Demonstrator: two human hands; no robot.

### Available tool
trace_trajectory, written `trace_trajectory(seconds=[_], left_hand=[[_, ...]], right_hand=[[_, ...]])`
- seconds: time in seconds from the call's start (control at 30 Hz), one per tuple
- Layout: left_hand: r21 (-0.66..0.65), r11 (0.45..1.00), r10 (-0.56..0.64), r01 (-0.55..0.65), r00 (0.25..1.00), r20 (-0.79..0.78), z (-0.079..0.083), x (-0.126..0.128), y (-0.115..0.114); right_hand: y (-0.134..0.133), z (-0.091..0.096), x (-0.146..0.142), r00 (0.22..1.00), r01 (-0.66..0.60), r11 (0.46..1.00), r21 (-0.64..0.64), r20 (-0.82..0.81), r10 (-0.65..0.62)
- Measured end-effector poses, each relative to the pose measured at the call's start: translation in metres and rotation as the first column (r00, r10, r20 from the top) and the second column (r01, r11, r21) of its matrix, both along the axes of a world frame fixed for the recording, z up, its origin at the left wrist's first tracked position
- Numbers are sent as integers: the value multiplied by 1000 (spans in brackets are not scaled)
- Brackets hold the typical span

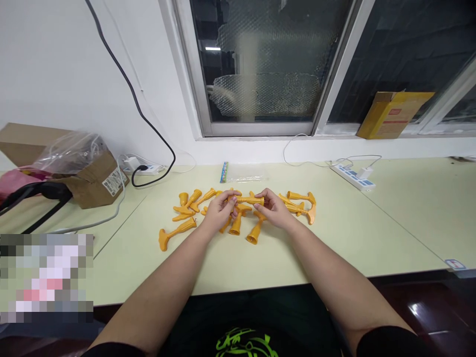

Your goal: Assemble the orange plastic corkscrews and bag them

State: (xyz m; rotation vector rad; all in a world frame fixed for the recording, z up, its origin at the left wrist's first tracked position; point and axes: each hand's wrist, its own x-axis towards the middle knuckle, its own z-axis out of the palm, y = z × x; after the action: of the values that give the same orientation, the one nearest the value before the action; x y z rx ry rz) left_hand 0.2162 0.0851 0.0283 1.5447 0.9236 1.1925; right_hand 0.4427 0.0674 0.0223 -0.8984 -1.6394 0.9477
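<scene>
With left hand (219, 213) and right hand (275, 210) closed in a grip near either end, you seem to be handling one yellow tool (251, 200) over the worktop (357, 218), behind its front edge, which calls for steady fingers next.

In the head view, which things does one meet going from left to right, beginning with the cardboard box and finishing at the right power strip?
Cardboard box, left power strip, left hand, held yellow piece, right hand, right power strip.
</scene>
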Motion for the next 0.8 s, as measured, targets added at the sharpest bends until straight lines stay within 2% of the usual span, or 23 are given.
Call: trace_trajectory(seconds=[0.07, 0.13, 0.2, 0.27, 0.37, 0.43, 0.53, 0.67, 0.73, 0.8], left_hand=[[-141, 990, -18, 31, 996, 91, 6, -2, 0], [-281, 951, -61, 129, 970, 237, 12, -7, 1], [-364, 897, -115, 253, 926, 361, 16, -13, 3], [-388, 867, -148, 312, 906, 398, 18, -19, 4], [-396, 883, -148, 253, 950, 276, 16, -22, 6], [-401, 899, -110, 177, 976, 185, 14, -20, 6], [-441, 895, 5, 75, 984, 176, 14, -15, 6], [-564, 824, 122, 45, 959, 255, 16, -11, 7], [-597, 799, 136, 71, 946, 294, 15, -10, 9], [-551, 832, 120, 74, 943, 309, 12, -12, 11]], right_hand=[[0, -1, 2, 995, 21, 991, 134, 92, -34], [1, -1, 4, 987, 39, 974, 225, 143, -73], [1, -1, 6, 986, 68, 967, 244, 128, -102], [1, -1, 7, 989, 108, 973, 202, 75, -125], [1, -2, 7, 993, 110, 987, 113, 37, -115], [1, -3, 6, 994, 81, 988, 129, 62, -90], [2, -3, 3, 987, 31, 956, 293, 142, -76], [3, 0, 0, 962, -9, 840, 542, 234, -141], [2, 2, 0, 953, 1, 807, 591, 243, -179], [1, 3, 0, 958, 26, 810, 585, 218, -188]])
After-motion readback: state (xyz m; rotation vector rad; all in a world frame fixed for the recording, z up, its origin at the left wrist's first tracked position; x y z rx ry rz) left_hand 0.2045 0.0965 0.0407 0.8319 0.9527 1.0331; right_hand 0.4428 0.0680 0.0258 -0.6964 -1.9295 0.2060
